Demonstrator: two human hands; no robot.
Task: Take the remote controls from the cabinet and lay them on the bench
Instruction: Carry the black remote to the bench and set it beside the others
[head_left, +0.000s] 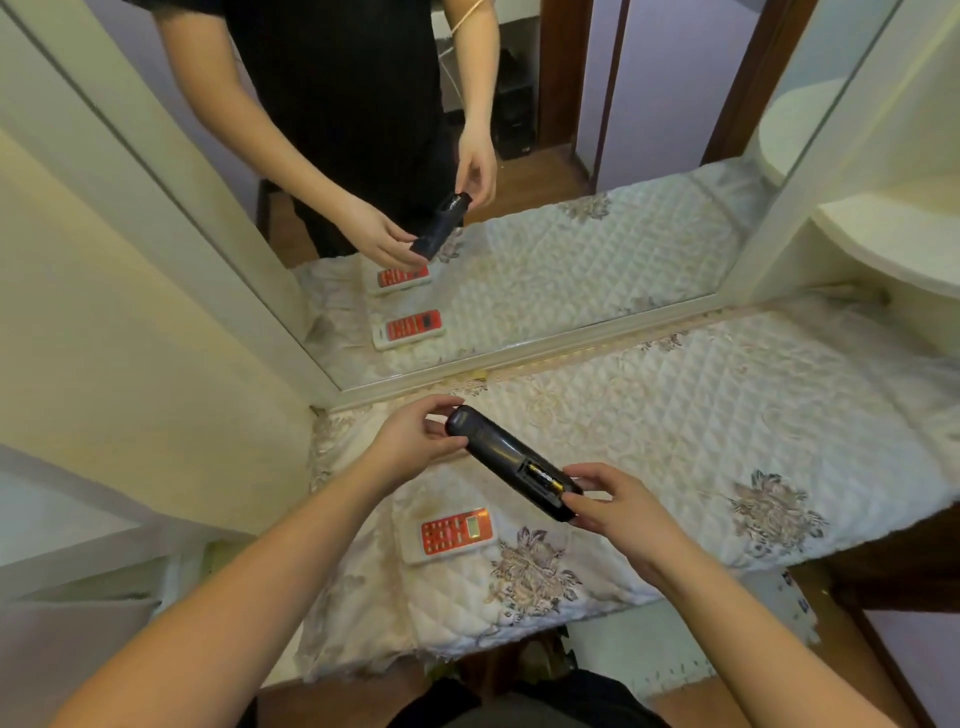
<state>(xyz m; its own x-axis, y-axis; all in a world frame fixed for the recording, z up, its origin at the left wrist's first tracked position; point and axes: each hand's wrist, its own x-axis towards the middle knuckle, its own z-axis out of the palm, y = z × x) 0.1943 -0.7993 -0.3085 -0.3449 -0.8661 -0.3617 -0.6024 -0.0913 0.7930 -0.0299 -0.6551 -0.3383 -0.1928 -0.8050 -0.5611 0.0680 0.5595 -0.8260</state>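
A black remote control (498, 454) is held above the bench, back side up, with its battery bay uncovered and a battery showing. My left hand (410, 439) grips its far end and my right hand (613, 501) grips its near end. A white remote with a red keypad (451, 532) lies flat on the quilted bench cover (701, 431), just below the black one. The cabinet is not identifiable in this view.
A large mirror (545, 249) stands against the back of the bench and reflects my arms, the black remote and the red remote. A cream panel (130, 364) rises on the left. White curved shelves (883, 244) are at the right. The bench front edge drops to a wooden floor.
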